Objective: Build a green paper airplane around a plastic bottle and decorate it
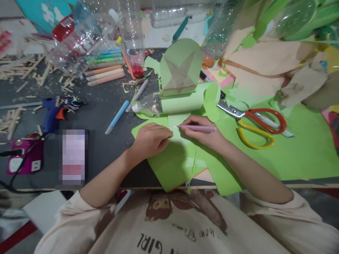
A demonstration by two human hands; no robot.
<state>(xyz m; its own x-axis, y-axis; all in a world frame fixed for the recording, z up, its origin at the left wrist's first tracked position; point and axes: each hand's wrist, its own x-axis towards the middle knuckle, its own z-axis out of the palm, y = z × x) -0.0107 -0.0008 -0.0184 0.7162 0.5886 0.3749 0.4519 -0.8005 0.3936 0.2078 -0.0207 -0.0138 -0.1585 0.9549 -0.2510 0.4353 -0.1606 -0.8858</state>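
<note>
My right hand (200, 132) grips a slim pink pen (200, 128), its thin tip pointing left over a piece of pale green paper (180, 121). Facing it, my left hand (152, 139) rests on bright green paper (166, 169) with its fingers curled together. What those fingers pinch, if anything, is hidden. Just beyond both hands lies a clear plastic bottle (149, 104) on its side, wrapped in pale green paper. A rounded green paper piece bearing a brown star (180, 68) stands up from the wrap, and green paper discs show at its right end.
Scissors (238, 113) with red and yellow handles lie right of my right hand. On the left are a blue glue gun (51, 114), a phone (74, 157) and a purple box (25, 157). Markers (106, 72), wooden sticks (34, 67) and clear bottles fill the back.
</note>
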